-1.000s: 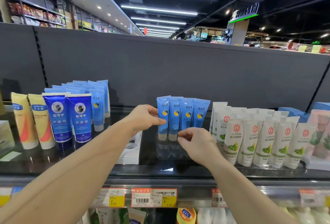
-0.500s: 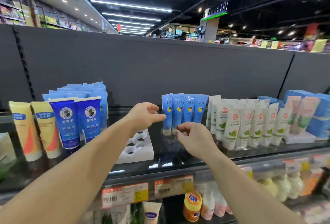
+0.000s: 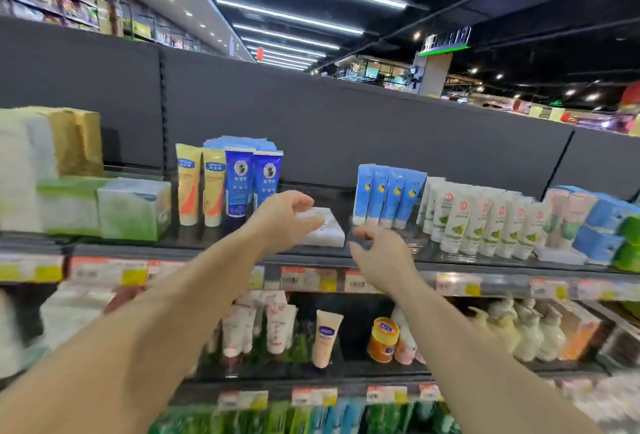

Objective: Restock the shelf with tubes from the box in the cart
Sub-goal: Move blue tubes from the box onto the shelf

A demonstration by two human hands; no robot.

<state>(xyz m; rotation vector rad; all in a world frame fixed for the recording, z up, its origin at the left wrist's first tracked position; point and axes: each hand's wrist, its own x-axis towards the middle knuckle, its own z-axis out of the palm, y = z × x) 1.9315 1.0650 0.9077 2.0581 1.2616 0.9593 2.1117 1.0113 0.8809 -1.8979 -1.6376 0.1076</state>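
Several light blue tubes stand upright in a row on the top shelf, caps down. My left hand hovers to their left, in front of a white holed tray, fingers loosely curled and holding nothing. Just below and in front of the tubes, my right hand is also loosely curled and touches none of them. The box and the cart are out of view.
White tubes with green leaves stand right of the blue row. Dark blue tubes and yellow tubes stand at the left, beyond them green and white packs. Price tags line the shelf edge; bottles and tubes fill the lower shelf.
Both hands have let go of the light blue tubes and drawn back toward me. The view has swung left and down, showing more of the lower shelves.
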